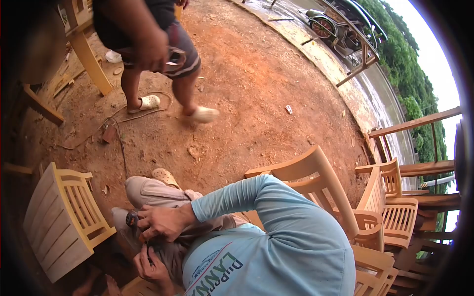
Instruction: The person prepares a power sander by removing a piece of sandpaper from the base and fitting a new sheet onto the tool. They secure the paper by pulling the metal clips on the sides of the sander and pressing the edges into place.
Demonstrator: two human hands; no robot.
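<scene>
My right hand (165, 222), in a light-blue sleeve, is closed with its fingers curled over my lap. At its fingertips is a small black-and-orange object (132, 218), whose kind I cannot tell. Just below, my left hand (152, 265) has thumb and fingers pinched together, with something dark between the two hands. Both hands are close over my beige trousers (153, 192). A tan clog (166, 176) shows beyond my knee.
A slatted wooden chair (69, 217) stands left of my hands. More wooden chairs (316, 177) crowd the right. Another person (158, 54) in shorts and pale clogs is on the dirt ground (256, 108). A cord (121, 143) runs across it near a reddish block (109, 134).
</scene>
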